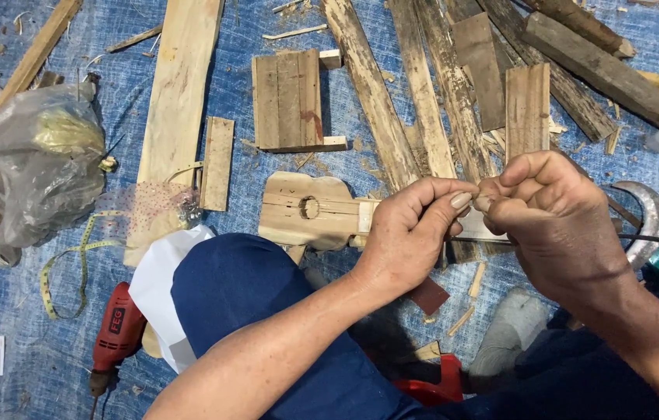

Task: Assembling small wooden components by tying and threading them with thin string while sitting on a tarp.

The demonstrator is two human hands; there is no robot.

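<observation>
Both hands met at the centre right of the frame, fingertips pinched together. The left hand (411,233) had thumb and forefinger closed on something too small to make out, and the right hand (555,222) pinched the same spot from the other side; a thin dark wire (656,240) ran off from under the right hand toward the right edge. Whether the wire was what the fingers gripped could not be told for sure. The work looked to be a fine fiddling step, twisting or threading a small piece, and it seemed to call for a steady pinch more than force.

Nearest the camera, at the bottom, a knee in blue trousers (244,303) filled the lower middle, with a red drill (115,330) on the floor at the lower left beside a white sheet (160,288) and a yellow tape measure (73,260).

Just beyond the hands and partly hidden by the left one lay a small wooden guitar body (310,210) with a round hole, close below the pinched fingertips. A curved blade (648,218) lay at the right, behind the right hand.

Farther off, on the blue tarp (236,187), lay a slatted wooden panel (289,99), a long pale plank (178,109), several rough boards (423,85) at the top, and a grey plastic bag (30,167) at the left.
</observation>
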